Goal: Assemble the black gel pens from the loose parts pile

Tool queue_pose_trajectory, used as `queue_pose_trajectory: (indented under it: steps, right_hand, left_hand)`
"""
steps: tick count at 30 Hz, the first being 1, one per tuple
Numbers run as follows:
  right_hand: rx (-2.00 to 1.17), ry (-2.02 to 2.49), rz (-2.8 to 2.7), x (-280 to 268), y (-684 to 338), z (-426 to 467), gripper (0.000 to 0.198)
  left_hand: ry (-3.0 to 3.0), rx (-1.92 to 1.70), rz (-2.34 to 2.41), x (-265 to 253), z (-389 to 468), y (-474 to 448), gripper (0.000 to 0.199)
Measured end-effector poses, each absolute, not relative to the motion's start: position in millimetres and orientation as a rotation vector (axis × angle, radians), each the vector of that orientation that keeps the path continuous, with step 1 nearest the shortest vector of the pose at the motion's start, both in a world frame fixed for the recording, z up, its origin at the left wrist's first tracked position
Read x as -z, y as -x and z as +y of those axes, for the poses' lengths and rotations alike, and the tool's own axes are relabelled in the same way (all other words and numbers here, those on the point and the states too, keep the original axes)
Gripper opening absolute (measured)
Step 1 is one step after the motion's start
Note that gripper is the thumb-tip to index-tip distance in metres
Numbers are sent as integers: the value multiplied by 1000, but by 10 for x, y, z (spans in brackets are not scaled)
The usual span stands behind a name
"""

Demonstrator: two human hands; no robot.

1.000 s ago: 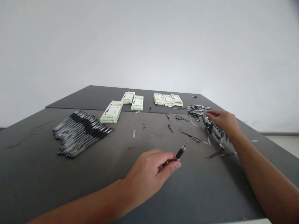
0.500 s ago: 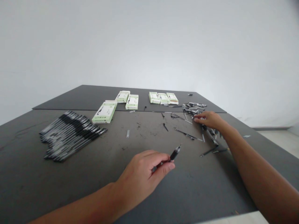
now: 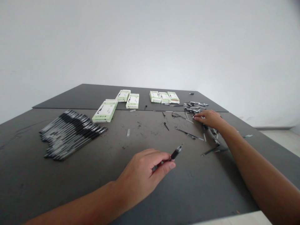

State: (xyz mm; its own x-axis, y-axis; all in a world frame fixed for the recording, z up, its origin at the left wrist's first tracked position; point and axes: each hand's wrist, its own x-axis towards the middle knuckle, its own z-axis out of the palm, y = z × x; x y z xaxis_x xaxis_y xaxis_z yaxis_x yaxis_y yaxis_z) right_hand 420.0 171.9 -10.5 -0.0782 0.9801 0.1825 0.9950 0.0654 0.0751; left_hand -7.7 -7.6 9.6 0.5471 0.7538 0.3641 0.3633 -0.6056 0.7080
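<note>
My left hand (image 3: 150, 168) is closed around a black gel pen (image 3: 176, 152), whose uncapped metal tip points up and to the right above the table. My right hand (image 3: 211, 120) reaches into a loose pile of pens and pen parts (image 3: 194, 107) on the right. Its thumb and fingers pinch together at the pile's near edge, and what they hold is too small to name. Several dark pen parts (image 3: 212, 134) lie partly hidden under that hand. At the left, a row of black-gripped clear pens (image 3: 70, 134) lies side by side.
A green-and-white pen box (image 3: 104, 111) lies beside the row of pens. Two similar boxes (image 3: 132, 101) sit behind it, and three more boxes (image 3: 155, 97) stand farther right. Loose caps (image 3: 166, 126), a clear strip (image 3: 128, 133) and thin pieces (image 3: 188, 134) scatter over the dark table (image 3: 89, 184).
Both hands stay almost where they were, the left still on the pen and the right still at the pile. The view has shifted very slightly.
</note>
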Motion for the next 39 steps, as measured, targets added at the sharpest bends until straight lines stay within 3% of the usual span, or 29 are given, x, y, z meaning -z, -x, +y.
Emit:
queue_pose_trajectory:
  steps: [13, 19, 24, 32, 39]
  right_hand:
    - [229, 2173, -2171, 7, -4061, 1696, 41]
    - [218, 1997, -2107, -226, -3822, 1625, 50]
    - [-327, 1356, -2014, -489, -3020, 1253, 51]
    - [-1155, 934, -1629, -443, -2112, 580, 37]
    - [-1481, 814, -1230, -488, -1929, 450, 26]
  left_hand:
    - [-2198, -875, 939, -112, -58, 78, 16]
    - [-2140, -900, 949, -119, -52, 69, 16]
    - [-2088, -915, 978, -138, -45, 62, 19]
    - [-2049, -999, 1014, -132, 0, 96, 20]
    - [-2003, -978, 1024, -107, -10, 87, 18]
